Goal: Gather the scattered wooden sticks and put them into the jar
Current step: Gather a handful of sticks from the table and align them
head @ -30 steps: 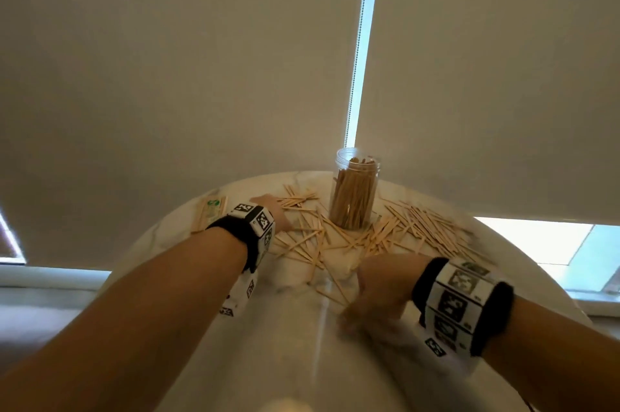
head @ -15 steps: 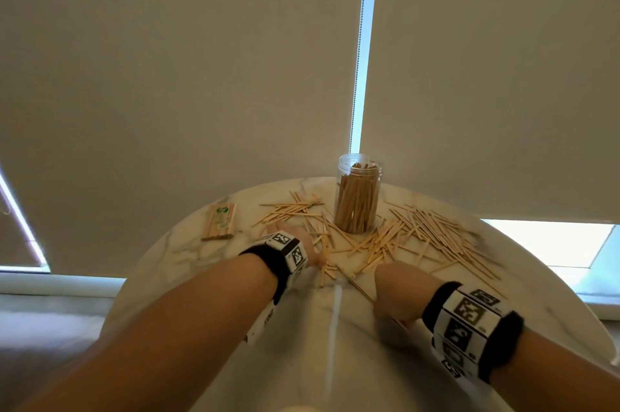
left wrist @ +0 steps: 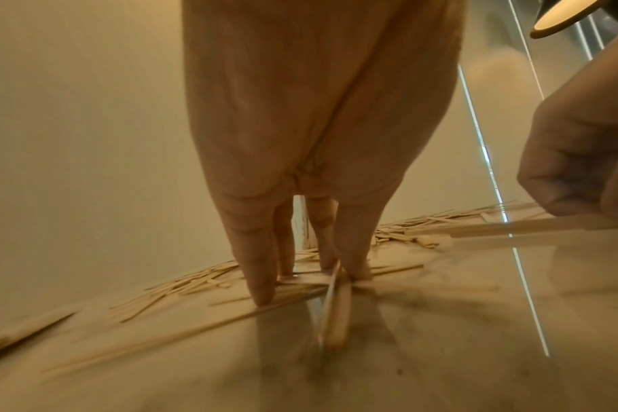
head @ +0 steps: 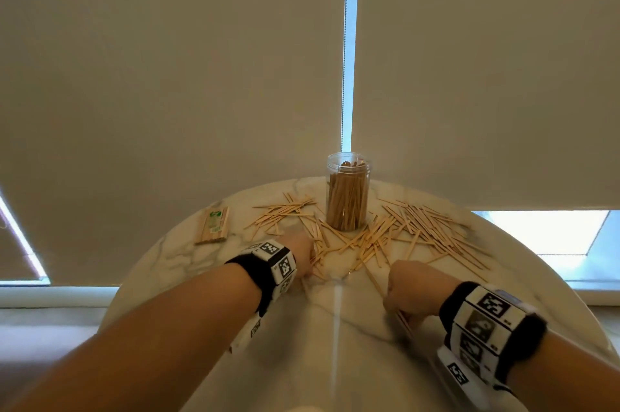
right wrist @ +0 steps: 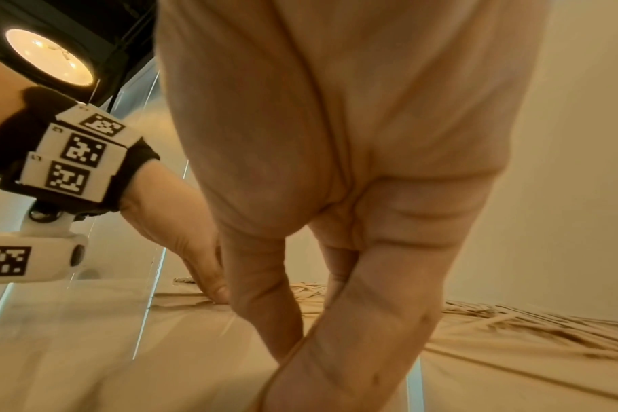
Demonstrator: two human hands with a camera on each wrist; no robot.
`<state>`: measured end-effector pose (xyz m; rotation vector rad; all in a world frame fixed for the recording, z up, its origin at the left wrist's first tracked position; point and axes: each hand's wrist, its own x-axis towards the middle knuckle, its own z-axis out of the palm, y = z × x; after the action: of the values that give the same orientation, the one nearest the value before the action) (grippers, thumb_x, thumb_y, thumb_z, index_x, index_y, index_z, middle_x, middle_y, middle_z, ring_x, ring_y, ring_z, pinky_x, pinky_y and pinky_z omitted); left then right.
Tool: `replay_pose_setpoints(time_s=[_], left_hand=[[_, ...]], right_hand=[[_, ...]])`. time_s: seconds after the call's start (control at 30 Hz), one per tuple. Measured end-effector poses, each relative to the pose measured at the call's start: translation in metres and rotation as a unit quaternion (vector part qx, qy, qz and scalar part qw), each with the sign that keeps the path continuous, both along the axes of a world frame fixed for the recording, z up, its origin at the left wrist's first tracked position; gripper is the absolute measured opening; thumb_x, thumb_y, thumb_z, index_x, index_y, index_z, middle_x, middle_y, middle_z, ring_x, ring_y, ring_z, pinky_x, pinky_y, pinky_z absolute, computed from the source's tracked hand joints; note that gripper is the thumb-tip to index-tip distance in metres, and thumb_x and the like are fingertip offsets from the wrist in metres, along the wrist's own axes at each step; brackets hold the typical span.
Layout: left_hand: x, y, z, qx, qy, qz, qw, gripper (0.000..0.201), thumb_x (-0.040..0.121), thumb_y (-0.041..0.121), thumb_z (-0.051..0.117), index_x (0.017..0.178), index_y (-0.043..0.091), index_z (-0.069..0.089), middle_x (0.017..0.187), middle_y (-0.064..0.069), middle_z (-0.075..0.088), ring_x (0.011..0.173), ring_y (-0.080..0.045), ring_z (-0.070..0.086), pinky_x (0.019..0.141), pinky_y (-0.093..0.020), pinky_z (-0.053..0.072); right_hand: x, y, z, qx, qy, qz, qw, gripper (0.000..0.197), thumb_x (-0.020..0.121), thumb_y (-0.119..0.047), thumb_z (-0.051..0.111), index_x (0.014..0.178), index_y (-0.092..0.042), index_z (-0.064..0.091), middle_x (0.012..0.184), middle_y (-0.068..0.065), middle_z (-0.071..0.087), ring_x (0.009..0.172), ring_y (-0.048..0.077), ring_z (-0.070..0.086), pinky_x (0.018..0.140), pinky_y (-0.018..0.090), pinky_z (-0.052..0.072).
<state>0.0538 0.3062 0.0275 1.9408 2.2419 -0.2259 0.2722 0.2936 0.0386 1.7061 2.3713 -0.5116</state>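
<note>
A clear jar [head: 349,192], packed with upright wooden sticks, stands at the far side of the round marble table [head: 335,361]. Loose wooden sticks [head: 422,227] lie scattered around it on both sides. My left hand [head: 307,264] reaches to the near edge of the pile. In the left wrist view its straight fingers [left wrist: 262,292] press down on a few crossed sticks [left wrist: 335,312]. My right hand [head: 402,294] is curled into a fist near the table's middle and grips a small bundle of sticks [left wrist: 512,225], whose ends poke out below it [head: 404,322].
A flat packet of sticks [head: 213,225] with a green label lies at the far left of the table. Closed roller blinds hang right behind the table, with a bright gap above the jar. The table's rim curves away on both sides.
My left hand has drawn back from the far-left sticks to the near edge of the pile in front of the jar. The right hand stays low and closed on its sticks.
</note>
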Motion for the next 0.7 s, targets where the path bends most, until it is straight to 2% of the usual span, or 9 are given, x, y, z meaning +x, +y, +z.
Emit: replay_pose_setpoints(time_s=[0.03, 0.1, 0.17, 0.23, 0.33, 0.4, 0.47, 0.6, 0.7], left_hand=[[-0.003, -0.005, 0.003, -0.002, -0.012, 0.006, 1.0, 0.038, 0.092, 0.024, 0.07, 0.128, 0.013, 0.065, 0.126, -0.007, 0.065, 0.113, -0.023, 0.061, 0.089, -0.027, 0.05], [-0.011, -0.009, 0.009, 0.02, -0.01, 0.044, 0.999, 0.052, 0.089, 0.041, 0.071, 0.131, 0.012, 0.061, 0.13, -0.01, 0.06, 0.116, -0.025, 0.059, 0.09, -0.03, 0.05], [-0.017, -0.011, 0.016, 0.051, 0.031, 0.1, 0.993, 0.069, 0.09, 0.068, 0.053, 0.125, 0.01, 0.06, 0.13, -0.014, 0.057, 0.11, -0.028, 0.058, 0.085, -0.037, 0.051], [-0.019, -0.01, 0.018, 0.039, 0.039, 0.098, 0.994, 0.074, 0.093, 0.075, 0.031, 0.117, 0.014, 0.064, 0.129, -0.014, 0.061, 0.106, -0.029, 0.061, 0.081, -0.036, 0.051], [0.005, -0.01, 0.014, 0.012, 0.001, 0.061, 0.998, 0.068, 0.099, 0.066, 0.033, 0.136, 0.014, 0.058, 0.135, -0.012, 0.058, 0.121, -0.03, 0.057, 0.096, -0.038, 0.046], [0.026, -0.006, 0.006, 0.007, 0.012, 0.044, 0.999, 0.067, 0.095, 0.064, 0.048, 0.132, 0.008, 0.058, 0.126, -0.011, 0.062, 0.115, -0.029, 0.06, 0.092, -0.037, 0.049], [0.043, -0.001, 0.001, 0.007, 0.02, 0.031, 0.999, 0.052, 0.098, 0.047, 0.055, 0.132, 0.007, 0.054, 0.128, -0.013, 0.06, 0.116, -0.029, 0.059, 0.093, -0.037, 0.051], [0.052, -0.002, 0.002, 0.012, 0.035, 0.006, 0.999, 0.034, 0.102, 0.018, 0.049, 0.132, 0.002, 0.055, 0.135, -0.015, 0.057, 0.122, -0.029, 0.057, 0.099, -0.034, 0.05], [0.048, -0.006, 0.006, 0.007, 0.035, 0.002, 0.999, 0.034, 0.102, 0.015, 0.051, 0.132, 0.001, 0.054, 0.135, -0.015, 0.058, 0.123, -0.03, 0.058, 0.098, -0.033, 0.049]], right_hand=[[0.0, -0.001, 0.0, 0.0, 0.003, -0.003, 1.0, 0.022, 0.088, -0.027, 0.064, 0.073, -0.016, 0.052, 0.076, 0.001, 0.06, 0.072, 0.018, 0.06, 0.061, 0.025, 0.05], [0.0, -0.004, 0.0, 0.0, 0.004, -0.003, 1.0, 0.025, 0.088, -0.026, 0.063, 0.07, -0.016, 0.051, 0.07, 0.0, 0.059, 0.067, 0.018, 0.059, 0.057, 0.024, 0.047], [-0.001, -0.006, 0.001, 0.002, -0.002, -0.001, 1.0, 0.025, 0.089, -0.027, 0.062, 0.07, -0.015, 0.051, 0.07, 0.0, 0.058, 0.067, 0.018, 0.059, 0.055, 0.024, 0.045], [-0.002, -0.009, 0.003, 0.005, -0.004, -0.003, 1.0, 0.024, 0.09, -0.026, 0.062, 0.072, -0.015, 0.051, 0.073, 0.0, 0.059, 0.068, 0.018, 0.058, 0.054, 0.023, 0.044], [-0.002, -0.012, 0.003, 0.012, -0.006, -0.001, 1.0, 0.026, 0.092, -0.026, 0.062, 0.072, -0.014, 0.049, 0.075, 0.001, 0.056, 0.073, 0.02, 0.057, 0.053, 0.021, 0.041], [-0.003, -0.012, 0.003, 0.011, -0.006, -0.002, 1.0, 0.02, 0.093, -0.027, 0.062, 0.081, -0.013, 0.053, 0.082, 0.002, 0.058, 0.078, 0.02, 0.057, 0.058, 0.022, 0.043], [-0.003, -0.011, 0.003, 0.008, -0.008, -0.003, 1.0, 0.018, 0.093, -0.028, 0.062, 0.089, -0.013, 0.054, 0.088, 0.003, 0.06, 0.081, 0.02, 0.058, 0.062, 0.023, 0.047], [-0.004, -0.011, 0.003, 0.007, -0.005, -0.008, 1.0, 0.017, 0.094, -0.029, 0.063, 0.097, -0.013, 0.058, 0.097, 0.004, 0.065, 0.087, 0.02, 0.066, 0.076, 0.028, 0.057], [-0.003, -0.011, 0.001, 0.006, 0.013, -0.012, 1.0, 0.016, 0.092, -0.027, 0.064, 0.087, -0.014, 0.056, 0.088, 0.002, 0.065, 0.079, 0.018, 0.066, 0.067, 0.025, 0.055]])
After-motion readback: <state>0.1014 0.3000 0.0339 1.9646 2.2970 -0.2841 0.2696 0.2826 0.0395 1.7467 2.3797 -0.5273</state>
